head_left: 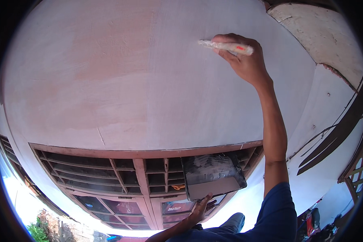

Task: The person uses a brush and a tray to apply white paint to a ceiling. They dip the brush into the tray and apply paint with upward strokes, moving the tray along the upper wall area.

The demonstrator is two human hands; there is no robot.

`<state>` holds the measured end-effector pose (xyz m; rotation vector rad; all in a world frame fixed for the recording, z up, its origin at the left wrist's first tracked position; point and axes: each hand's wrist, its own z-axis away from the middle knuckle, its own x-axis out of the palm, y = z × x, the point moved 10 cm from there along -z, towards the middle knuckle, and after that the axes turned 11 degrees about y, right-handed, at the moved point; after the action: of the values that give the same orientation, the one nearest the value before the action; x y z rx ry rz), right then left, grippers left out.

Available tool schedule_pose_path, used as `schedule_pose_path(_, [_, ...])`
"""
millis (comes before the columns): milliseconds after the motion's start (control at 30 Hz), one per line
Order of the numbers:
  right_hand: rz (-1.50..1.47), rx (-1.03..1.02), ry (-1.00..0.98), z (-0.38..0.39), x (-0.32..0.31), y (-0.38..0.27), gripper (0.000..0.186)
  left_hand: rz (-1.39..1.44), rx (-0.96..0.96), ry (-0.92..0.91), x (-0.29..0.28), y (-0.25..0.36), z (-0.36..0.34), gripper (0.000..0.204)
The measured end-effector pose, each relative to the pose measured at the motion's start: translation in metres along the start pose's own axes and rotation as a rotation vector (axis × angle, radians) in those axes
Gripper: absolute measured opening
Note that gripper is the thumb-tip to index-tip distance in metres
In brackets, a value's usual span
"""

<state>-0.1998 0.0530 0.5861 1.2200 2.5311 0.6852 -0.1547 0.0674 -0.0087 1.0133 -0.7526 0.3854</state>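
Note:
My right hand [246, 60] is raised high with its fingers closed around a whitish paintbrush [240, 49] that has a red mark on its handle. The brush tip points left, at or close to the wall [181, 92]; whether it touches cannot be told. Low down, my left hand [200, 208] grips the near edge of a black paint tray [195, 177]. Pale greyish-pink paint [213, 188] pools in the tray's near part, and streaks coat the rest. The wall is whitish on the right, with pinkish patches [109, 60] showing through on the left.
Beneath the wall sits a pinkish window frame [141, 171] with dark louvre openings, partly behind the tray. A pale sloping surface [310, 28] borders the upper right. Plants [37, 230] and a red motorbike [309, 222] stand far below.

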Motion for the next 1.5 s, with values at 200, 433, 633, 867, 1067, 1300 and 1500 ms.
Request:
schedule_pose_path(200, [-0.019,-0.067,0.519,-0.076,-0.059,0.067,0.013,0.025,0.020,0.027,-0.005,-0.008,-0.013,0.067])
schedule_pose_path(433, [0.169,-0.302,0.374,-0.070,-0.046,0.079,0.016,0.026,-0.024,0.022,0.006,-0.006,-0.001,0.054])
schedule_pose_path(633, [0.069,0.001,-0.124,0.063,-0.015,0.001,0.021,0.057,0.050,-0.003,-0.005,-0.005,-0.006,0.043])
schedule_pose_path(867, [-0.138,0.170,-0.231,0.037,-0.001,0.032,0.016,0.056,0.080,-0.061,0.004,-0.001,-0.007,0.042])
schedule_pose_path(1067, [0.348,0.049,0.187,-0.091,-0.023,0.085,0.014,0.042,0.071,0.014,-0.002,-0.003,-0.008,0.045])
schedule_pose_path(1300, [0.334,-0.305,0.434,-0.111,-0.027,0.070,0.011,0.047,0.043,-0.016,0.000,-0.013,-0.016,0.043])
schedule_pose_path(1500, [0.088,-0.144,0.037,-0.022,0.005,0.014,0.014,0.082,0.120,-0.071,-0.006,-0.004,-0.011,0.040])
